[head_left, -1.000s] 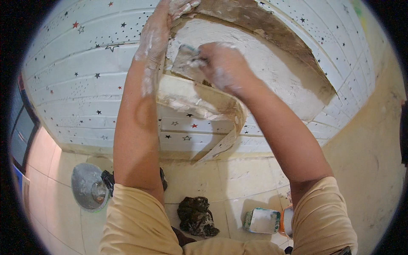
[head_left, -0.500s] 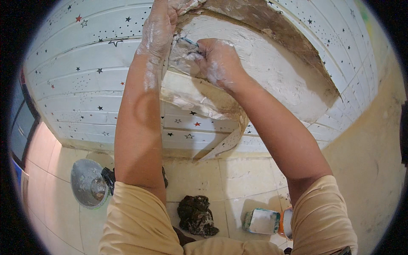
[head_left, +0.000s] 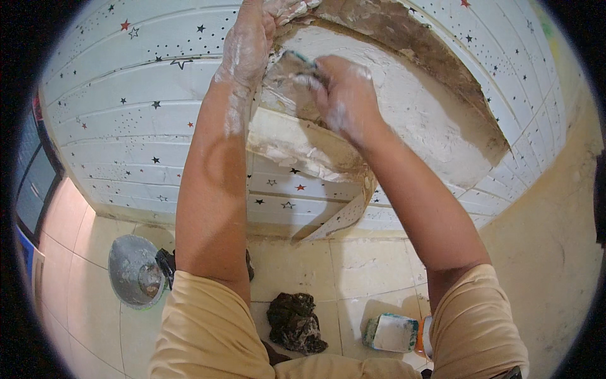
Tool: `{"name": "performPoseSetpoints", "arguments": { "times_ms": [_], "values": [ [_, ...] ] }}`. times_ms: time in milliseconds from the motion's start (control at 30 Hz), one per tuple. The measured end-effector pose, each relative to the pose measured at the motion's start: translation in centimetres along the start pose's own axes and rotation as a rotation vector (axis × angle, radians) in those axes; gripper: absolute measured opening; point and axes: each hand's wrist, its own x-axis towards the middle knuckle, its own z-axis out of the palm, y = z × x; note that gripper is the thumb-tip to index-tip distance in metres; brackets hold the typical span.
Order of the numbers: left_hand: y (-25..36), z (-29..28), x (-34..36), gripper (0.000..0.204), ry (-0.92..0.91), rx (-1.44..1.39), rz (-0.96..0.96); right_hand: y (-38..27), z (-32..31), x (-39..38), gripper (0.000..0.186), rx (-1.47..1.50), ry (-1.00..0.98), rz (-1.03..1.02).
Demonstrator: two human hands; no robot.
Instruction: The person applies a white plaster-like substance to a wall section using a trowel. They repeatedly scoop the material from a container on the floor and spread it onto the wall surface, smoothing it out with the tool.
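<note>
My right hand (head_left: 349, 95), smeared white and slightly blurred, grips a flat scraper-like tool (head_left: 299, 58) with a teal edge. The tool rests close to the left side of a whitish, plastered patch of wall (head_left: 416, 95). My left hand (head_left: 248, 47) is raised at the patch's upper left corner, caked in white paste. Its fingers bend rightward by the peeled edge of the star-printed wall covering (head_left: 139, 126); what they hold is unclear. A brown-backed flap (head_left: 385, 25) curves above the patch, and a torn, cream-coloured flap (head_left: 303, 142) hangs below it.
A grey bucket (head_left: 132, 265) with residue inside stands on the tiled floor (head_left: 372, 271) at the left. A dark crumpled cloth or bag (head_left: 295, 322) lies in front of me. Right of it are a white-topped container (head_left: 392, 333) and an orange item (head_left: 424, 338).
My right hand and the scraper have shifted slightly right. The whole view has also drifted a little, while my left hand keeps its place against the wall.
</note>
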Motion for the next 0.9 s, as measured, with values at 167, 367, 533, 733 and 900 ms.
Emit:
{"name": "performPoseSetpoints", "arguments": {
  "times_ms": [167, 367, 533, 733, 900],
  "values": [
    [-0.2, 0.5, 0.0, 0.085, 0.007, 0.012, 0.050, 1.8, -1.5, 2.9, 0.019, -0.104, 0.291, -0.031],
    [0.2, 0.8, -0.3, 0.084, 0.053, -0.086, -0.041, 0.6, -2.7, 0.2, 0.019, 0.098, 0.135, 0.258],
    [0.2, 1.3, -0.2, 0.084, 0.069, -0.173, -0.080, 2.0, 0.1, 1.7, 0.021, 0.021, 0.233, 0.203],
    [0.7, 1.4, -0.9, 0.082, 0.108, 0.058, 0.031, 2.1, -4.4, 0.3, 0.016, 0.117, 0.289, 0.329],
    [-0.1, 0.2, -0.1, 0.084, 0.086, -0.040, -0.027, 1.3, -1.4, 0.8, 0.015, 0.095, 0.363, 0.265]
  ]
}}
